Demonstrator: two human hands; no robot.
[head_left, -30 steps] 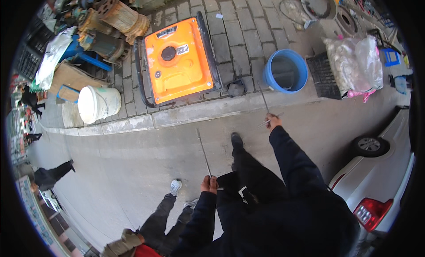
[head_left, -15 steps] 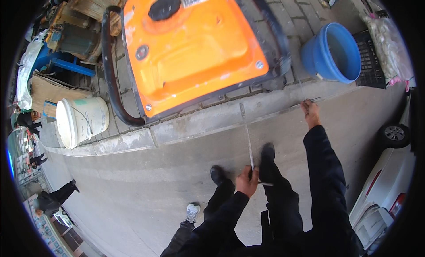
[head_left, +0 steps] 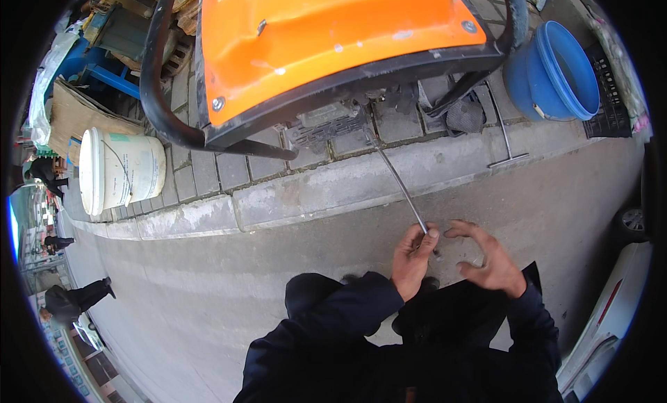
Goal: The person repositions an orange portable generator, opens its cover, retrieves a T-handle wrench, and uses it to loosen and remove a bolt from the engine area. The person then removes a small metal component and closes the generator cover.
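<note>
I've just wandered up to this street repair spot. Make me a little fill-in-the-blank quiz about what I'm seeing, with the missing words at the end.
1. The hand gripping the long metal rod is the person's ____ one.
2. The top panel of the machine is coloured ____.
3. The other metal tool, lying near the bucket, is shaped like the letter ____.
4. That bucket is coloured ____.

Missing words: left; orange; T; blue.
</note>
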